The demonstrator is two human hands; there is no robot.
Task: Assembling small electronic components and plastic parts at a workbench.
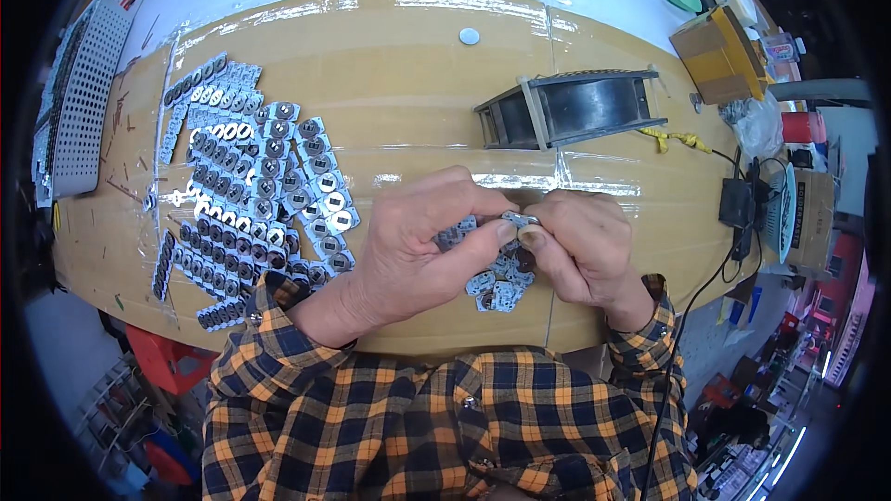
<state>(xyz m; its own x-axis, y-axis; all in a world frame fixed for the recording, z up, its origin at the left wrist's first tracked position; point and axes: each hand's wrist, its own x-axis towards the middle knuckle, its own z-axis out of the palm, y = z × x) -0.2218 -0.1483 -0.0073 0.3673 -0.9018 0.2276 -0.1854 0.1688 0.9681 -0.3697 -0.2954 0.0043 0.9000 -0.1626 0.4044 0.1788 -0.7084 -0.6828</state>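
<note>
My left hand (pixel 413 246) and my right hand (pixel 587 239) meet above the middle of the table, each closed in a pinch. Between their thumbs and fingers sits a small circuit board (pixel 522 220), gripped from both sides and partly hidden by the fingertips. Beneath the hands lies a loose pile of small circuit boards (pixel 504 286), some of it covered by my fingers. Left of my left hand, many strips of joined circuit boards (pixel 246 186) with round dark or shiny discs spread out in overlapping rows.
A black fan (pixel 594 107) stands beyond my right hand, with a yellow cord (pixel 682 140) beside it. A silver disc (pixel 469 36) lies farther off. At left stands a white perforated basket (pixel 90 97); at right are a cardboard box (pixel 716 56), a black adapter (pixel 737 202) and a hanging cable (pixel 685 315).
</note>
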